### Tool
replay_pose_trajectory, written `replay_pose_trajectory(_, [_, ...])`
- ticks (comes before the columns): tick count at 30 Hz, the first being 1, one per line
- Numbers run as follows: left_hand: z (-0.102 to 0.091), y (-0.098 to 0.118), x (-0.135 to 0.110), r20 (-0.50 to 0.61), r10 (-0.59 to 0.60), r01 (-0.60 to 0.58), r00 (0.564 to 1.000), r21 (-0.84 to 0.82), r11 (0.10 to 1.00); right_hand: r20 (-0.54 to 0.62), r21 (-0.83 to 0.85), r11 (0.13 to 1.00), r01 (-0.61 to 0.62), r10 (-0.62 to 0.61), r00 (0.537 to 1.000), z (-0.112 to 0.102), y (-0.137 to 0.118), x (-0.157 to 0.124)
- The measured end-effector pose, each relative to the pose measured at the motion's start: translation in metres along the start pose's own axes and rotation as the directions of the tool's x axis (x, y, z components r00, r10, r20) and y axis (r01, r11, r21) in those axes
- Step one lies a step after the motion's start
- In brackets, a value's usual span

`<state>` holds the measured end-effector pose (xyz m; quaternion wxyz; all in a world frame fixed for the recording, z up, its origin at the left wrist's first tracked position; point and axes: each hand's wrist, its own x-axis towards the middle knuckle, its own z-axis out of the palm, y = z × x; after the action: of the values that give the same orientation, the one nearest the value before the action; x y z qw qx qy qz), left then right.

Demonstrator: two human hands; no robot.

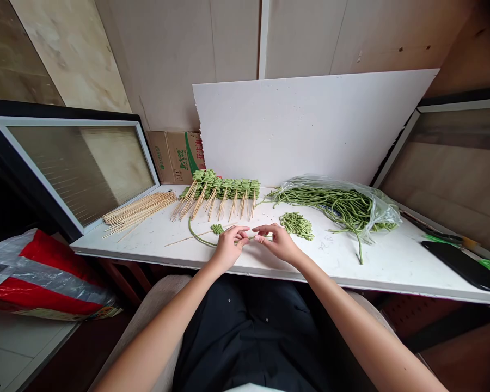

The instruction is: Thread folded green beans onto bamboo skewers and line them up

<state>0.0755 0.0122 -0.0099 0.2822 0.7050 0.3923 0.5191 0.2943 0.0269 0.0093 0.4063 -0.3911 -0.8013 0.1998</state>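
Spanning the view, a white bench holds bagged yardlong beans and, to their left, skewered bean pieces, while near its front edge the left hand and right hand pinch one loose yardlong bean, its end curving leftward.

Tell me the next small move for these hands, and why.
Probably snap a short piece off the long bean: the left hand and right hand pinch it close together, and a pile of short pieces lies beside the right hand.
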Motion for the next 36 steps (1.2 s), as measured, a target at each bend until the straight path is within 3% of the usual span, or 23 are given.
replay_pose_trajectory(4, [-0.003,0.004,0.0,0.032,-0.036,0.035,0.999,0.015,0.999,-0.048,0.037,0.999,0.027,-0.025,0.999,0.006,-0.007,0.0])
replay_pose_trajectory(8, [-0.013,0.005,0.001,0.088,-0.078,0.065,0.993,0.138,0.988,-0.13,0.01,1.0,0.0,0.001,0.992,-0.002,-0.002,0.001])
replay_pose_trajectory(10, [-0.016,0.005,0.002,0.073,-0.028,0.015,0.997,0.177,0.984,-0.127,-0.01,1.0,0.027,-0.028,0.991,-0.006,-0.001,0.002])
replay_pose_trajectory(14, [-0.012,0.009,0.001,0.074,0.09,-0.103,0.993,0.183,0.978,-0.086,-0.053,0.98,0.192,-0.196,0.977,-0.005,-0.008,0.0])
replay_pose_trajectory(19, [-0.007,0.016,-0.001,0.093,0.147,-0.162,0.985,0.186,0.969,-0.11,-0.071,0.953,0.296,-0.303,0.947,0.001,-0.022,-0.001])
replay_pose_trajectory(23, [-0.004,0.02,-0.003,0.085,0.114,-0.123,0.99,0.102,0.987,-0.143,-0.012,0.975,0.223,-0.222,0.965,0.002,-0.025,-0.002])
replay_pose_trajectory(26, [-0.001,0.022,-0.004,0.065,0.083,-0.083,0.994,-0.004,0.997,-0.141,0.142,0.982,0.121,-0.101,0.985,0.006,-0.02,-0.003])
replay_pose_trajectory(32, [0.009,0.018,-0.006,0.044,0.053,-0.045,0.998,-0.163,0.986,-0.012,0.532,0.845,-0.059,0.078,0.997,0.015,-0.007,-0.002])
replay_pose_trajectory(34, [0.013,0.015,-0.007,0.026,0.02,-0.014,0.999,-0.199,0.98,-0.026,0.598,0.794,-0.104,0.15,0.988,0.007,0.001,0.0])
replay_pose_trajectory(36, [0.016,0.012,-0.008,0.018,-0.035,0.038,0.999,-0.222,0.974,-0.099,0.568,0.815,-0.116,0.207,0.973,-0.005,0.012,0.003])
